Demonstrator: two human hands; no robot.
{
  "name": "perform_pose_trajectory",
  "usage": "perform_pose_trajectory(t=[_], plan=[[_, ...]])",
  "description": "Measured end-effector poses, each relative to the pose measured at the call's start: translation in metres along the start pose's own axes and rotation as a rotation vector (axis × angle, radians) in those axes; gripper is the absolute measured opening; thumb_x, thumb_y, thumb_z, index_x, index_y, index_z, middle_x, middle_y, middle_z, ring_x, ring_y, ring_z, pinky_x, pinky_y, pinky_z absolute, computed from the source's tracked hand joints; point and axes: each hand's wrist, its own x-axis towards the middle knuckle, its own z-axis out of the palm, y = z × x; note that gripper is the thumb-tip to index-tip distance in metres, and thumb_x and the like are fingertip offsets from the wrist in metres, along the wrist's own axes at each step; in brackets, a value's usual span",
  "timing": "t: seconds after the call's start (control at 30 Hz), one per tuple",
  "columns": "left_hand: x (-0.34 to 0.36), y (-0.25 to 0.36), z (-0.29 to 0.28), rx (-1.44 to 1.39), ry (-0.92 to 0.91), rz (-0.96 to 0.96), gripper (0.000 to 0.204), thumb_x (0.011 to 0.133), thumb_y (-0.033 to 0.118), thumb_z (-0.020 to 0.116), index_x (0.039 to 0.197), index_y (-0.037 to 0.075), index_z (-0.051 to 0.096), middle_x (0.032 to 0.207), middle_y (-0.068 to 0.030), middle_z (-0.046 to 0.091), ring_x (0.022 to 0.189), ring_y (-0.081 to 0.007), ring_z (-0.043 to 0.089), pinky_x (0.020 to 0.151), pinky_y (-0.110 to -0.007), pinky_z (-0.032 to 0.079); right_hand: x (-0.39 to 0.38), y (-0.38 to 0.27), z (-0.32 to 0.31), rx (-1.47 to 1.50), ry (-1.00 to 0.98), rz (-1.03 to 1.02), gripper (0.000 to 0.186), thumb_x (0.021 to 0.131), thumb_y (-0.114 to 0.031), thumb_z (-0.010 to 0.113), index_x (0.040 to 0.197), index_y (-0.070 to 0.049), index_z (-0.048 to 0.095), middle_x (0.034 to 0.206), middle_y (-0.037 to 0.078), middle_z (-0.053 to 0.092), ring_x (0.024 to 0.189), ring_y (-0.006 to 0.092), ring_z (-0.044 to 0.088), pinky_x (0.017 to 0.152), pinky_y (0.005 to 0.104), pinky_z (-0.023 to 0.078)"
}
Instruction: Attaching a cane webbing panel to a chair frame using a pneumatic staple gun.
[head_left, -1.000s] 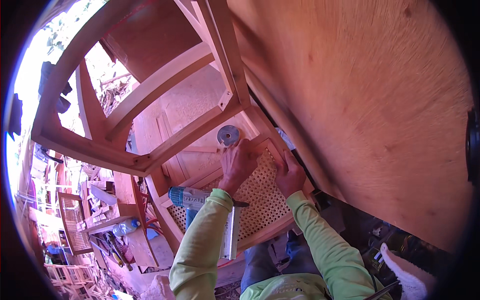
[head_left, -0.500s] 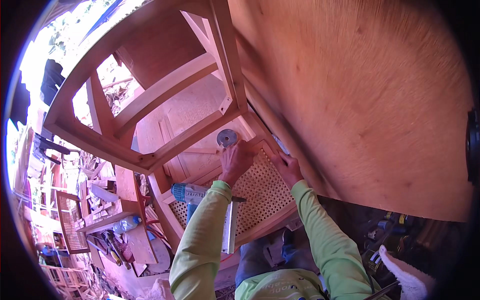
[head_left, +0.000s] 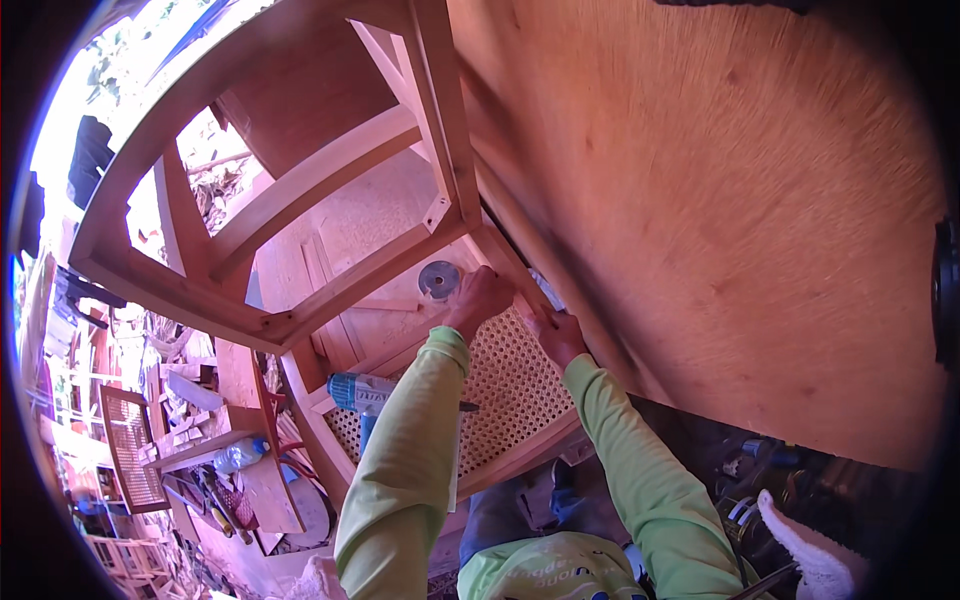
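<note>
My left hand (head_left: 483,298) is closed at the inner corner of the wooden seat frame, beside its right rail (head_left: 515,262). Its fingertips are hidden, so I cannot see what they pinch. Just right of it, my right hand (head_left: 558,336) grips the same rail with the thumb on top. Below both hands, a woven cane panel (head_left: 510,365) fills the seat frame. A round grey disc with a centre hole (head_left: 438,280) lies left of my left hand. A teal power drill (head_left: 362,392) rests across the cane, partly covered by my left forearm.
The chair's tall curved wooden back (head_left: 325,190) rises at the upper left. A large plywood sheet (head_left: 720,220) stands close on the right. On the left are a plastic bottle (head_left: 240,456), wood scraps and a small cane panel (head_left: 128,450). Dark tools lie at lower right.
My left hand has moved right, away from the grey disc and closer to my right hand. My right hand stays on the rail. The whole view has shifted slightly.
</note>
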Motion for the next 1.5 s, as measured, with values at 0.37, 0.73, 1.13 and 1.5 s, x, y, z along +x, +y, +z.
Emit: perform_pose_trajectory(t=[0.37, 0.73, 1.13, 1.5], plan=[[0.008, -0.008, 0.005, -0.045, -0.087, 0.024, 0.049, 0.091, 0.045, 0.064, 0.114, 0.003, 0.075, 0.116, -0.0277, 0.072, 0.115, -0.0448, 0.067, 0.101, -0.053, 0.051, -0.005, -0.012, -0.003, 0.029, -0.017, -0.021, 0.045, 0.097, -0.025, 0.073, 0.132, 0.002, 0.069, 0.102, 0.011, 0.073, 0.098, 0.0141, 0.065, 0.087, 0.0308, 0.051], [-0.011, 0.01, -0.007, -0.029, 0.01, -0.062, 0.052, 0.089, 0.046, 0.067, 0.114, 0.001, 0.074, 0.116, -0.0261, 0.073, 0.116, -0.0406, 0.069, 0.1, -0.048, 0.052, -0.005, -0.006, -0.007, 0.014, -0.076, -0.07, 0.039, 0.095, -0.021, 0.073, 0.13, -0.004, 0.071, 0.103, 0.018, 0.07, 0.091, 0.0173, 0.064, 0.082, 0.035, 0.052], [-0.01, 0.0, 0.005, -0.043, 0.003, -0.039, 0.04, 0.082, 0.038, 0.069, 0.106, 0.007, 0.075, 0.105, -0.0194, 0.077, 0.103, -0.0356, 0.074, 0.09, -0.045, 0.055, -0.015, 0.001, -0.017, -0.104, -0.081, -0.082, 0.029, 0.094, -0.02, 0.075, 0.11, 0.005, 0.074, 0.095, 0.009, 0.064, 0.091, 0.0147, 0.061, 0.081, 0.0337, 0.049], [-0.093, -0.028, -0.044, -0.24, 0.568, 0.373, 0.061, 0.097, 0.032, 0.07, 0.14, -0.006, 0.05, 0.132, -0.0313, 0.059, 0.124, -0.0466, 0.055, 0.104, -0.052, 0.046, -0.018, -0.001, -0.02, 0.116, -0.138, 0.021, 0.035, 0.094, -0.022, 0.076, 0.119, 0.002, 0.075, 0.097, 0.007, 0.069, 0.09, 0.0125, 0.063, 0.08, 0.0324, 0.052]])
